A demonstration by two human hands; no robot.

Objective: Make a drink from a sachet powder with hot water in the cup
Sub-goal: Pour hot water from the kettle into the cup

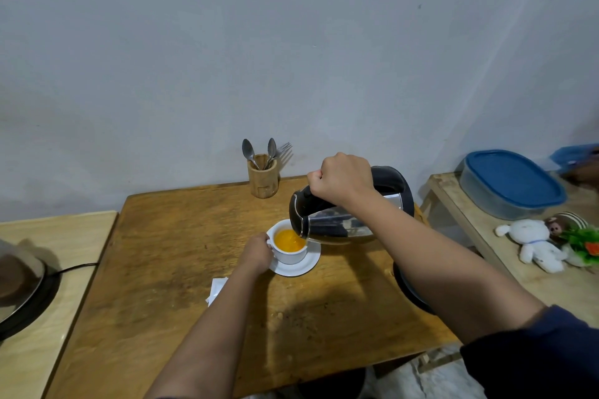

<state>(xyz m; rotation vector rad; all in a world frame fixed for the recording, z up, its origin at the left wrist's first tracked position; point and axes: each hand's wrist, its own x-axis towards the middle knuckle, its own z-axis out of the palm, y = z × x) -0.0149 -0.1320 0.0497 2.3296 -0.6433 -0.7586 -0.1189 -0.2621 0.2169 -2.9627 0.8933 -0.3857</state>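
Note:
A white cup (291, 255) stands on a white saucer (309, 264) in the middle of the brown wooden table (168, 253). Orange liquid (289, 240) fills the cup. My left hand (257, 251) grips the cup's handle on its left side. My right hand (342, 178) is closed around the black handle of a steel kettle (337, 225), which is tilted with its spout over the cup's right rim. A white sachet (216, 290) lies on the table, partly hidden by my left forearm.
A wooden holder (263, 179) with two spoons and a fork stands by the wall. The kettle's black base (409, 290) sits at the table's right edge under my right arm. Right shelf holds a blue-lidded container (512, 183) and soft toys (534, 244). A cooker (19, 288) sits left.

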